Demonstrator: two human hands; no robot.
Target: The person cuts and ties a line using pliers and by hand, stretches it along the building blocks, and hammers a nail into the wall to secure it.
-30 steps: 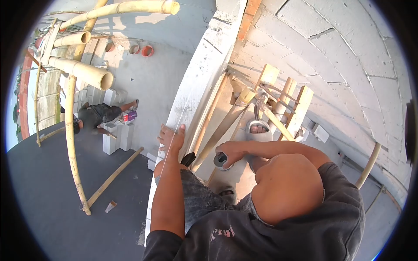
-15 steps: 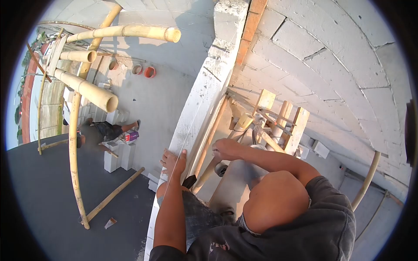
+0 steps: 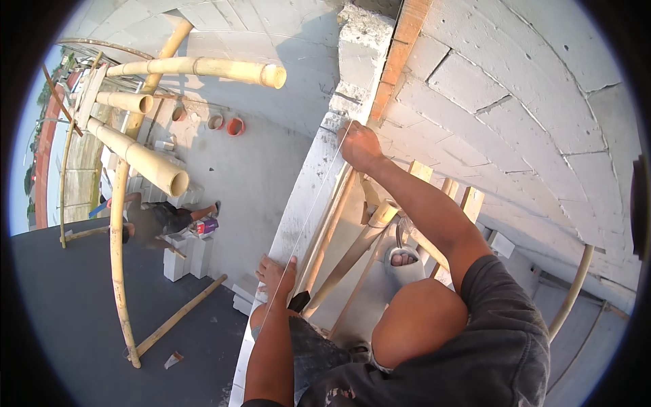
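Observation:
My left hand (image 3: 277,274) rests on the white block wall (image 3: 305,203), its fingers spread over the top face. A thin white string (image 3: 316,201) runs along the wall top and passes over that hand and forearm. Farther up the wall, my right hand (image 3: 359,145) is closed with curled fingers at the wall's edge, right by the string. What those fingers hold, if anything, is hidden. Just beyond it the wall steps up to a higher rough block (image 3: 363,57).
Bamboo scaffold poles (image 3: 135,156) stand on the left. Below there, a co-worker (image 3: 159,220) bends beside stacked white blocks (image 3: 188,256). Buckets (image 3: 235,127) sit on the lower floor. To the right, wooden and bamboo supports (image 3: 383,214) stand below a tall block wall (image 3: 508,115).
My right hand has moved from above the supports up and forward to the far part of the wall top. My left hand stays on the wall. A sandaled foot now shows below.

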